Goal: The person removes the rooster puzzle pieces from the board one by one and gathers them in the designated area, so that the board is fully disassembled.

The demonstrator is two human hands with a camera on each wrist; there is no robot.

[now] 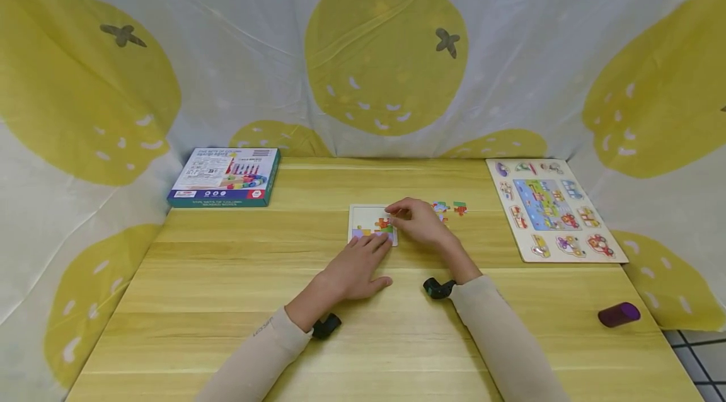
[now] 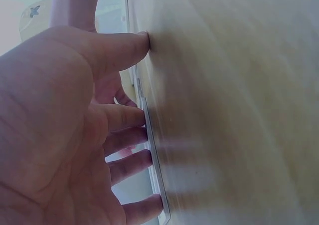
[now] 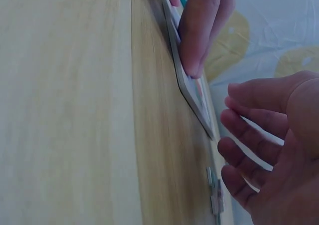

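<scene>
A small white-framed jigsaw tray [image 1: 371, 206] lies mid-table, with a few coloured pieces [image 1: 383, 224] in its lower part. My left hand [image 1: 354, 266] lies palm down, its straight fingers resting on the tray's near edge; in the left wrist view the fingertips [image 2: 137, 116] touch that rim and the thumb touches the table. My right hand [image 1: 418, 220] hovers at the tray's right side, fingers loosely bent. In the right wrist view, thumb and index fingertips are close together, and no piece shows between them. Loose jigsaw pieces [image 1: 460, 208] lie just beyond this hand, partly hidden by it.
A boxed toy set [image 1: 224, 178] lies at the back left. To the right is a wooden picture puzzle board [image 1: 513, 241]. A dark purple cylinder [image 1: 619, 314] lies near the right table edge. A fruit-patterned cloth [image 1: 386, 55] hangs behind the table.
</scene>
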